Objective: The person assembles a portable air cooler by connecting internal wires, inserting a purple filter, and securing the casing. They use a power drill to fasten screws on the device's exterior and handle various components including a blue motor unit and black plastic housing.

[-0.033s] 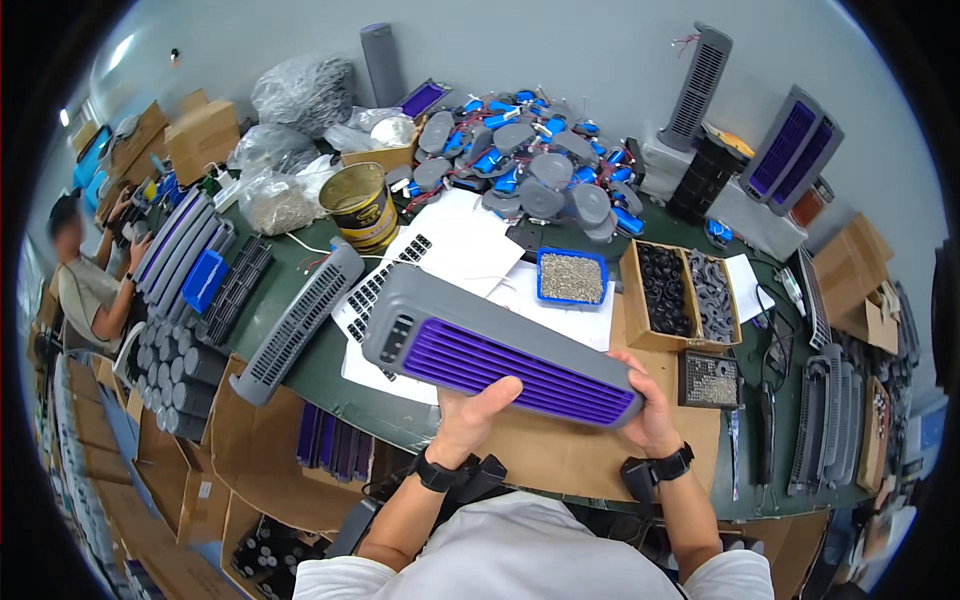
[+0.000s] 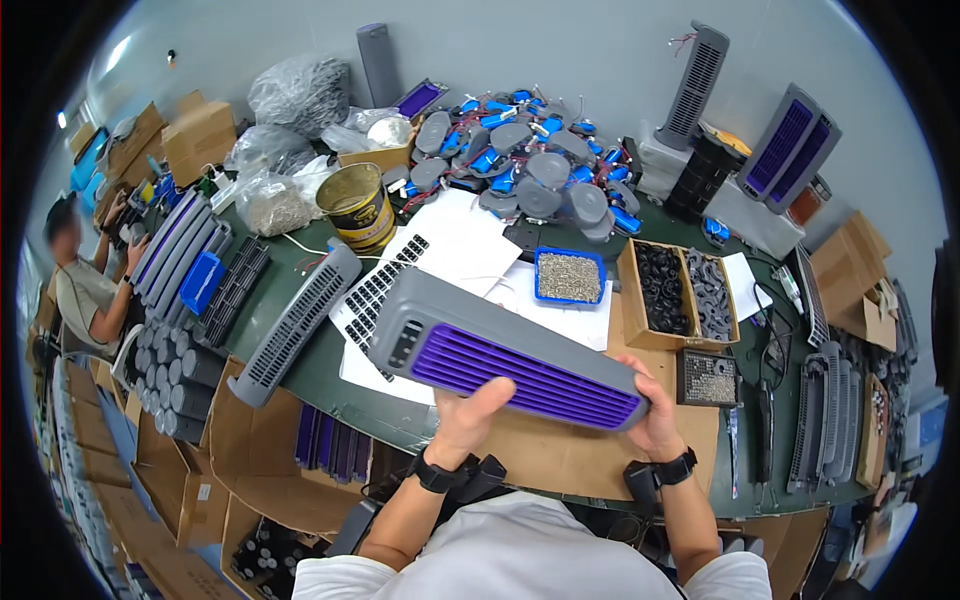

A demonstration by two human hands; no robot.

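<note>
Both hands grip a long grey housing with a purple slatted grille [image 2: 510,362], held above the near edge of the counter [image 2: 310,370]. The left hand [image 2: 468,418] clasps its lower long side near the middle, thumb up against the purple slats; the right hand [image 2: 655,412] wraps around its right end. The housing lies tilted, its left end farther from the person. Under it, white paper sheets [image 2: 470,245] and a cardboard sheet [image 2: 560,455] cover the counter. Just beyond sits a blue tray of small screws [image 2: 568,277], and to its right a cardboard box of black rings [image 2: 680,292]. A grey slotted panel [image 2: 297,323] lies to the left, a gold tin [image 2: 357,206] behind it. A heap of blue and grey parts [image 2: 530,165] fills the far edge. Another person [image 2: 85,285] sits at the left end.
</note>
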